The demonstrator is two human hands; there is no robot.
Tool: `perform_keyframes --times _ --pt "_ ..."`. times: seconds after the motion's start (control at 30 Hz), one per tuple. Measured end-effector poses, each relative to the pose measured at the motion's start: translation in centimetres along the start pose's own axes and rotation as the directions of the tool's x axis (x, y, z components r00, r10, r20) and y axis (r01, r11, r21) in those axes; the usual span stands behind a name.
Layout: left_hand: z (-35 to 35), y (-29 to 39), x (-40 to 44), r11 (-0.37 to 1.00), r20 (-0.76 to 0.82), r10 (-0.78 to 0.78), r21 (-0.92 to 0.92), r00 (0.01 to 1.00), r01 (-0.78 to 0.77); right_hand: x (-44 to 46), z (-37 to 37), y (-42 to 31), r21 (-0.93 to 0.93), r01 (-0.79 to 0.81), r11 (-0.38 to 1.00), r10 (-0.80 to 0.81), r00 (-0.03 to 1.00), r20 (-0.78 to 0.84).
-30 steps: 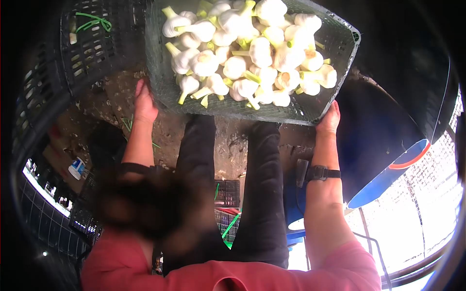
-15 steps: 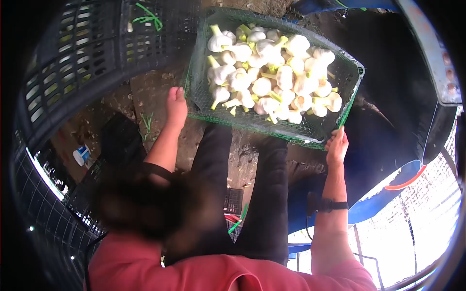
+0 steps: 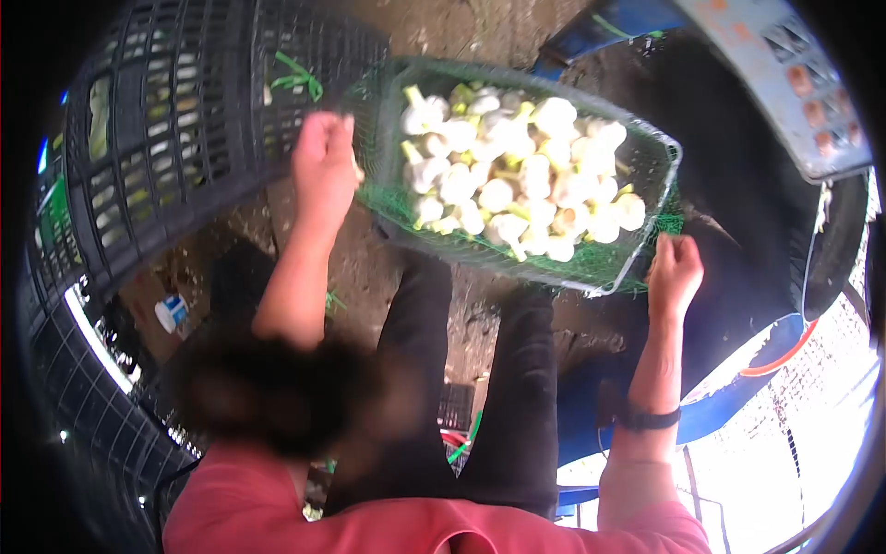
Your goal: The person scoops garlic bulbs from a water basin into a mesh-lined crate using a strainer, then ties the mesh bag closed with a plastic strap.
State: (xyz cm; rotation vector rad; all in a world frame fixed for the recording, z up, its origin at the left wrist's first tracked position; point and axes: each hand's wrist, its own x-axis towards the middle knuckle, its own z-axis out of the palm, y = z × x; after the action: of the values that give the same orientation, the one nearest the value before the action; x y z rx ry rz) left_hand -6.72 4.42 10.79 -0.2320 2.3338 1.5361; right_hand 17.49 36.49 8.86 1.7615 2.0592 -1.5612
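Left hand: closed, hold unclear
Right hand: closed on green net
Crate: garlic inside
Tub, left: print unreadable

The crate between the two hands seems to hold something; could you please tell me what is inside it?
A pile of garlic bulbs with cut stems lies in the crate. The lower bulbs and the bottom under the pile are covered.

White garlic bulbs with short, pale green stems, piled loosely at mixed angles in dark rectangular crate. Crate seen from above, slanted across view, right end lower. Green netting gathered around crate's left and right ends.
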Motion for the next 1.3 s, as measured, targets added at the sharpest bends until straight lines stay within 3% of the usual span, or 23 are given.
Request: perform_keyframes --times 0.07,0.13,0.2,0.23,0.27,0.33,0.37,0.4,0.43,0.53,0.57,0.6,0.67,0.73,0.8,0.9,0.93,1.0,1.03,1.07,1.13,1.27,1.3 --pt "2.8 2.7 1.7 0.966 0.002 0.259 -0.005 0.966 -0.259 2.8 -0.3 -2.2 -0.110 0.363 0.925 -0.373 0.923 -0.094" --pt "3.5 2.6 3.4 0.949 -0.040 0.315 0.034 0.948 -0.314 4.6 0.5 -5.7 -0.113 0.583 0.805 -0.589 0.762 -0.267" --pt "3.3 -0.5 5.0 0.962 -0.203 0.274 0.072 0.940 -0.265 7.9 0.8 -7.0 -0.042 0.599 0.800 -0.569 0.733 -0.374" --pt "2.6 -2.8 6.0 0.945 -0.237 0.263 0.259 0.935 -0.200 9.7 1.3 -7.1 0.113 0.612 0.783 -0.521 0.744 -0.418" --pt "1.8 -4.6 6.7 0.869 -0.240 0.167 0.495 0.956 -0.027 11.8 2.0 -6.7 0.264 0.620 0.739 -0.472 0.755 -0.454" --pt "2.9 -3.3 6.2 0.969 -0.212 -0.116 0.191 0.970 0.157 16.6 2.5 -3.0 0.184 0.323 0.928 -0.261 0.919 -0.295" --pt "3.2 -3.5 6.6 0.970 -0.206 -0.116 0.188 0.972 0.155 17.1 2.8 -3.0 0.158 -0.043 0.986 0.065 0.989 -0.136" --pt "3.4 -3.7 7.3 0.965 -0.218 -0.156 0.174 0.963 0.196 17.2 2.5 -2.7 0.213 -0.255 0.943 0.241 0.966 0.091" --pt "3.5 -4.1 8.2 0.958 -0.230 -0.199 0.160 0.952 0.239 17.4 2.1 -2.5 0.177 -0.462 0.869 0.396 0.864 0.310" --pt "2.3 -5.2 11.1 0.796 -0.066 -0.595 0.090 0.801 0.599 15.9 1.9 -3.4 0.060 -0.432 0.900 0.386 0.853 0.352" --pt "1.0 -8.5 13.1 0.790 0.050 -0.613 0.082 0.789 0.608 16.0 1.7 -3.5 0.025 -0.397 0.918 0.365 0.865 0.345" --pt "0.7 -8.4 13.3 0.730 0.249 -0.670 0.047 0.700 0.682 15.8 1.4 -3.7 0.026 -0.397 0.917 0.366 0.868 0.335" --pt "0.5 -7.7 13.5 0.732 0.268 -0.662 0.028 0.700 0.681 15.2 1.0 -4.0 0.050 -0.361 0.931 0.319 0.873 0.368" --pt "1.1 -4.2 12.1 0.809 0.305 -0.561 0.004 0.770 0.588 16.2 0.3 -3.5 0.076 -0.386 0.919 0.337 0.873 0.354" --pt "0.7 -2.6 12.4 0.798 0.296 -0.602 0.192 0.742 0.571 17.7 -0.3 -2.6 0.144 -0.345 0.927 0.226 0.823 0.521" --pt "-0.1 -1.1 13.7 0.751 0.327 -0.608 0.533 0.723 0.390 18.2 -1.2 -2.1 0.116 -0.343 0.932 0.232 0.812 0.536" --pt "0.4 -1.3 14.3 0.752 0.334 -0.609 0.531 0.720 0.390 18.5 -1.2 -1.7 0.150 -0.359 0.921 0.222 0.800 0.557" --pt "1.2 -2.2 14.9 0.839 0.073 -0.302 0.493 0.950 0.229 19.0 -0.9 -0.2 0.311 -0.381 0.871 0.106 0.763 0.638" --pt "1.3 -2.5 15.1 0.937 0.127 -0.205 0.314 0.971 0.156 19.1 -0.9 0.6 0.347 -0.407 0.845 0.117 0.774 0.623" --pt "2.1 -2.4 15.0 0.937 0.129 -0.204 0.313 0.970 0.155 18.9 -0.6 0.6 0.383 -0.426 0.819 0.125 0.785 0.606" --pt "4.0 -2.7 14.5 0.941 0.092 -0.313 -0.103 0.945 0.322 17.4 -0.2 -0.1 0.434 -0.400 0.807 0.112 0.826 0.553" --pt "5.0 -3.8 18.1 0.858 0.028 -0.420 -0.314 0.907 0.407 21.1 0.3 2.0 0.478 -0.314 0.820 0.091 0.897 0.432" --pt "6.1 -2.9 18.2 0.899 0.019 -0.390 -0.209 0.921 0.385 21.0 1.6 0.1 0.593 -0.253 0.765 0.075 0.949 0.308"
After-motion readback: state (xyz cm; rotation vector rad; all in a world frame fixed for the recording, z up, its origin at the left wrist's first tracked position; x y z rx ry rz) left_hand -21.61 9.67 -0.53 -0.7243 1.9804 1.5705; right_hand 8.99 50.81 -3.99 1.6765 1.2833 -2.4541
